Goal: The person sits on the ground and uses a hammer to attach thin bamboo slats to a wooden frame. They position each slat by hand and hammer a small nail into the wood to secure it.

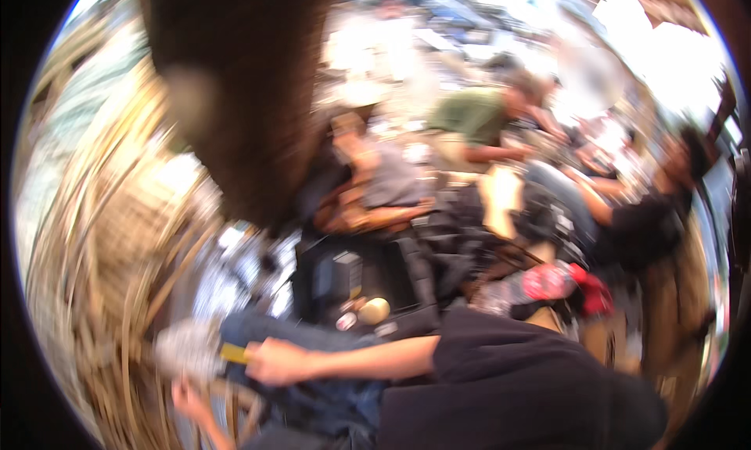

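Note:
My right hand (280,361) is closed around a short, flat yellow piece (234,353), which sticks out past the fingers to the left. Motion blur hides what kind of thing it is. Just beyond its tip is a whitish, rounded thing (188,348), too smeared to name; whether the two touch I cannot tell. My left hand (190,401) is lower and to the left, below the whitish thing, its fingers blurred. Under my right forearm lies a leg in blue jeans (301,333).
Long pale strips, like cane (102,254), fill the left side. Ahead stands a black open case (422,282) with a round pale thing (374,311) inside. Plastic bottles (540,284) lie to the right. Several people sit beyond, one in a green shirt (473,117). A dark blurred shape (235,82) blocks the upper left.

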Action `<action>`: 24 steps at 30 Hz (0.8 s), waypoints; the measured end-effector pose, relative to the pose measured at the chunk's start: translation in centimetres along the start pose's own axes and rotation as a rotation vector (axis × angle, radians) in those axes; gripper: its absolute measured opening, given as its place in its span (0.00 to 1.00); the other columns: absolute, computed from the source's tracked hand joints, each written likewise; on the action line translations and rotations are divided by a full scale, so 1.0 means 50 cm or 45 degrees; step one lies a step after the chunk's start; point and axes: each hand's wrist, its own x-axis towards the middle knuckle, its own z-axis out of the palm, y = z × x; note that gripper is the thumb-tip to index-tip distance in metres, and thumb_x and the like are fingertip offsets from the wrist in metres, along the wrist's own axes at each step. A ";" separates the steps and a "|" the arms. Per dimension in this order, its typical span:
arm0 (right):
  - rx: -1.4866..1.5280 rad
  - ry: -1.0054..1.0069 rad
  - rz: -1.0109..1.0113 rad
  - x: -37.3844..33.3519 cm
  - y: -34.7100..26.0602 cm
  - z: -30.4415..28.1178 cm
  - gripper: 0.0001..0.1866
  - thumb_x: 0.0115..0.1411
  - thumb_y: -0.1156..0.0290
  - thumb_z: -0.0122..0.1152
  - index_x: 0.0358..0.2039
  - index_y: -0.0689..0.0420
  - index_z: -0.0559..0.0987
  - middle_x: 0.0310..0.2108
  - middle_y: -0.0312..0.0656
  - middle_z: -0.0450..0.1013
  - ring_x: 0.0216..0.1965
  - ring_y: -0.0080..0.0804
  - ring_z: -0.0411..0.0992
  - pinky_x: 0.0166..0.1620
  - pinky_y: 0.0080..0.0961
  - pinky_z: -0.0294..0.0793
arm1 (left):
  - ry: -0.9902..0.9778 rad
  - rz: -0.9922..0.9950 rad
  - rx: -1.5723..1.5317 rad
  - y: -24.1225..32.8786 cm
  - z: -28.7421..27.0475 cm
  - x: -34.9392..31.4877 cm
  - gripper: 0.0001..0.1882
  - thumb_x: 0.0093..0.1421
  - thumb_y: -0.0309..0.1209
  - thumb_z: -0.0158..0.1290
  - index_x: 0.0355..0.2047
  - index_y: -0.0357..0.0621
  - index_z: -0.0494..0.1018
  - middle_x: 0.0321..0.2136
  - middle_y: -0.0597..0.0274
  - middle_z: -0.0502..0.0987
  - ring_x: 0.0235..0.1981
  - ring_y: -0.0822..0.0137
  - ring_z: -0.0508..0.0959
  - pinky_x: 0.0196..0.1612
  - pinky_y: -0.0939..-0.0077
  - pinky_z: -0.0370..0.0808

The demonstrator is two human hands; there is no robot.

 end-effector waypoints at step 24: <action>-0.646 -0.382 -0.342 0.190 -0.182 0.078 0.11 0.71 0.65 0.49 0.38 0.62 0.70 0.18 0.58 0.68 0.22 0.58 0.68 0.27 0.47 0.62 | 0.219 -0.113 -0.264 0.092 0.040 0.019 0.06 0.55 0.25 0.61 0.26 0.33 0.79 0.25 0.54 0.78 0.22 0.60 0.78 0.28 0.69 0.72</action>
